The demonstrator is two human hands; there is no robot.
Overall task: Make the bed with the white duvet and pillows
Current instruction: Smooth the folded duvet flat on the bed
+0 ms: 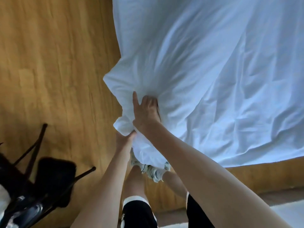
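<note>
A large white duvet [213,71] fills the upper right of the head view, stretched and wrinkled, with folds running toward its near left corner. My right hand [147,111] is clenched in the cloth at that corner, thumb sticking up. Just below it my left hand [125,137] grips the bunched end of the same corner from underneath. The bunched cloth hangs down over my feet. No pillows are in view, and the bed under the duvet is hidden.
Wooden floor [54,63] covers the left side and runs under the duvet's near edge. A black chair [41,178] with thin legs stands at the lower left. My legs in black shorts and patterned shoes [154,171] are directly below. A pale rug edge [283,211] shows at lower right.
</note>
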